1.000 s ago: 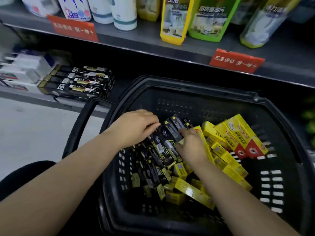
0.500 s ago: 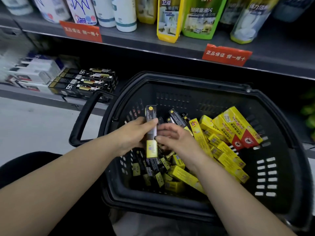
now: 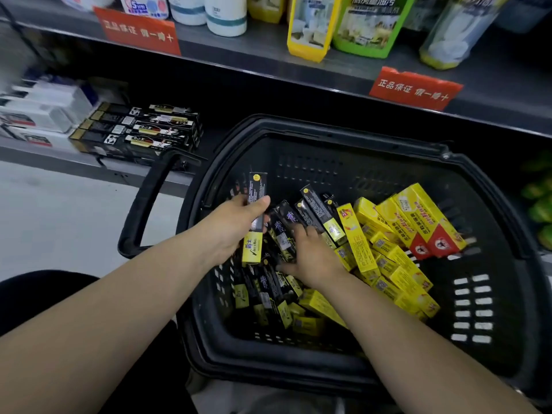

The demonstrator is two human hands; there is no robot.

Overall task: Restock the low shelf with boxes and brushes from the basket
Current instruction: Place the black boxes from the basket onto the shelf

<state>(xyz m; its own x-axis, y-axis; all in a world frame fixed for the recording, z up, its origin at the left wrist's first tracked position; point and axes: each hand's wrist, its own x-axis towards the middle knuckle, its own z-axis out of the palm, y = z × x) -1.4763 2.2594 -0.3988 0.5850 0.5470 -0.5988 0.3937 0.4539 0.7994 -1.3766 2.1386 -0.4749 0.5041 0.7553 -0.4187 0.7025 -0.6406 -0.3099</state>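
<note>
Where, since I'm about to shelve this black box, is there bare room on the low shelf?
Only the dark strip between the stacked black boxes and the basket rim looks free, though shadowed. Leftward, white boxes crowd the low shelf.

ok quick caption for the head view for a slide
Left hand holds a black-and-yellow box over the basket while the right hand reaches among the boxes inside.

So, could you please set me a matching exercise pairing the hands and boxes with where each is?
1 left hand
2 right hand
3 yellow boxes
4 stacked black boxes

A on the low shelf
B right side of the basket
C gripping one black-and-yellow box
D among loose black boxes

Pairs: 1-C, 2-D, 3-B, 4-A
</note>
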